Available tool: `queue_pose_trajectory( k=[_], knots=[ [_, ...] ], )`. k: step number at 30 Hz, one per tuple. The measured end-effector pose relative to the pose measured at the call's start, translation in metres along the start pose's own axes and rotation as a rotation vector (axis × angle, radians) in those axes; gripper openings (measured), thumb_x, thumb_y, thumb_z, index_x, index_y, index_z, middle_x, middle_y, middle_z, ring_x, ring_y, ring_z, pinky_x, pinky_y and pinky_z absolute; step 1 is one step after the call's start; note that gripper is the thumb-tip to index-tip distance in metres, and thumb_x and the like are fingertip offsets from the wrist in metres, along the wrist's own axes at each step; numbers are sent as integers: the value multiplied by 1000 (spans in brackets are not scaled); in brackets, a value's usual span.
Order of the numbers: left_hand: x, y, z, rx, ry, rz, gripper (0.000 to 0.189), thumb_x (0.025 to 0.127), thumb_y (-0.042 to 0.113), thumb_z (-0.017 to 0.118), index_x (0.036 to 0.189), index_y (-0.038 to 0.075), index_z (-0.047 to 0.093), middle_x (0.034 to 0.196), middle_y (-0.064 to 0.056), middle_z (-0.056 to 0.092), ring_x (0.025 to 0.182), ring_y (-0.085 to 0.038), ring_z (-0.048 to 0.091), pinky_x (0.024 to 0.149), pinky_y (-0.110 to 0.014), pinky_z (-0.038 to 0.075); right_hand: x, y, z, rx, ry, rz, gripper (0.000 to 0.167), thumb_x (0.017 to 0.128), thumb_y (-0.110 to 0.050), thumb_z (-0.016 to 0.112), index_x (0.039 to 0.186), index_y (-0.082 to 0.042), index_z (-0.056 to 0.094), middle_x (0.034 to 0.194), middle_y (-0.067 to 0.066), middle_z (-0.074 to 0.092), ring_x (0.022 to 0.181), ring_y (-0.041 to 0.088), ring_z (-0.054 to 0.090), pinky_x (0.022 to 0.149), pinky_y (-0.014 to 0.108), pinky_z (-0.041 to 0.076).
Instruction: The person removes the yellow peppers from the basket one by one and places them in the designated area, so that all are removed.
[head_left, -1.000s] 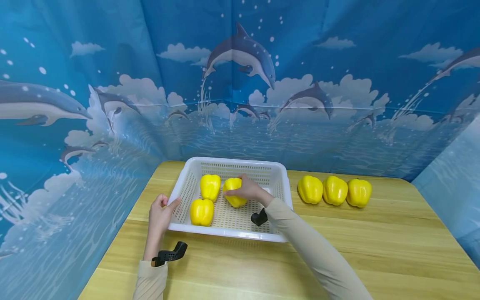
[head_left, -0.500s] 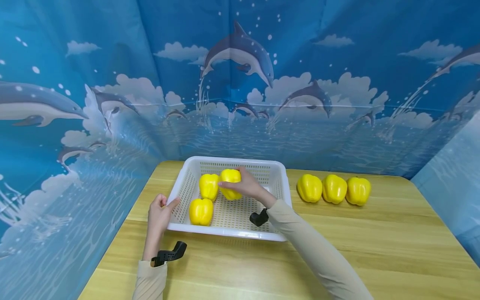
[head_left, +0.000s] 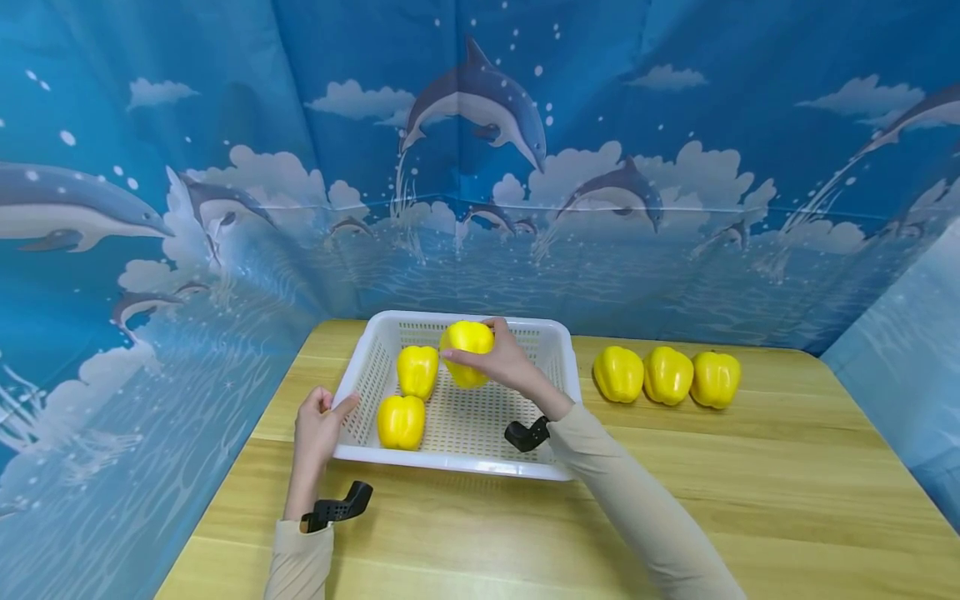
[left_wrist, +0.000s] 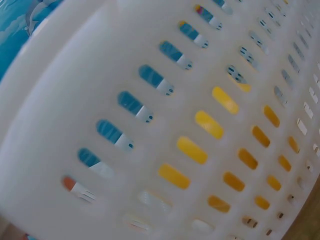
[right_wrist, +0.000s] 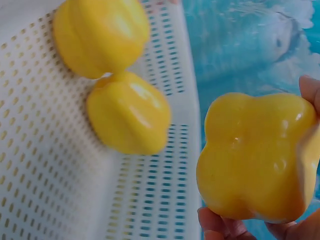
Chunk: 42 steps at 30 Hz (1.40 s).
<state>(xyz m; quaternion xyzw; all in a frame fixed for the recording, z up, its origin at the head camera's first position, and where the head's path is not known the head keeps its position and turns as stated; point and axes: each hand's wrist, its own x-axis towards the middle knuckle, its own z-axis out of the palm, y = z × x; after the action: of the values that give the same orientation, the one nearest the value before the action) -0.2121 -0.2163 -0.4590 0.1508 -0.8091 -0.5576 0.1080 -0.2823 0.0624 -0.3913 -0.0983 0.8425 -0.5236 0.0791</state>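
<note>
Slantwise over the basket [head_left: 468, 427], right arm [head_left: 637, 500] extended, right grip [head_left: 510, 358] clamped round a yellow pepper [head_left: 467, 337], left grip [head_left: 318, 427] pinching the rim [head_left: 357, 367].

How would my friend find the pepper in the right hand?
On the wooden table, find the white basket, then the right hand over it. That hand holds a yellow pepper. It is the only pepper gripped: two others sit inside the basket, and three more line up on the table.
</note>
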Motion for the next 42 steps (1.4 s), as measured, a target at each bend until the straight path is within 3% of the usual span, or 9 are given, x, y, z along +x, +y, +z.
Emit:
queue_pose_trajectory(
  k=[7, 14, 27, 33, 42],
  knots=[
    [0, 0, 0, 2, 2, 8, 39, 90, 30, 65, 85, 7, 34, 80, -10, 33, 80, -25, 47, 56, -26, 28, -16, -5, -21, 70, 46, 25, 94, 74, -49, 77, 137, -9, 20, 118, 17, 44, 99, 29, 55, 76, 37, 50],
    [0, 0, 2, -13, -8, -3, 39, 90, 29, 65, 84, 8, 34, 80, -9, 32, 81, -25, 45, 59, -27, 28, -42, -1, -47, 62, 143, 49, 96, 74, -55, 74, 139, -11, 19, 126, 18, 37, 102, 31, 53, 78, 40, 50],
    [0, 0, 1, -9, -6, 4, 39, 90, 30, 65, 84, 7, 34, 80, -9, 31, 81, -25, 47, 57, -27, 29, -90, 35, -89, 63, 383, 71, 88, 82, -54, 66, 139, -9, 16, 130, 21, 34, 103, 34, 47, 79, 39, 43],
    [0, 0, 0, -7, -5, 3, 39, 90, 31, 65, 84, 7, 34, 80, -10, 32, 82, -26, 47, 57, -27, 28, -108, 55, -106, 66, 411, 142, 90, 85, -54, 63, 143, -9, 11, 135, 23, 28, 108, 35, 44, 80, 38, 43],
    [0, 0, -1, -4, -5, -10, 39, 91, 32, 64, 86, 7, 35, 81, -10, 33, 84, -25, 45, 59, -28, 28, -120, 93, -118, 49, 391, 248, 102, 83, -53, 65, 146, -3, 2, 141, 29, 19, 118, 40, 37, 91, 48, 38]
  ],
)
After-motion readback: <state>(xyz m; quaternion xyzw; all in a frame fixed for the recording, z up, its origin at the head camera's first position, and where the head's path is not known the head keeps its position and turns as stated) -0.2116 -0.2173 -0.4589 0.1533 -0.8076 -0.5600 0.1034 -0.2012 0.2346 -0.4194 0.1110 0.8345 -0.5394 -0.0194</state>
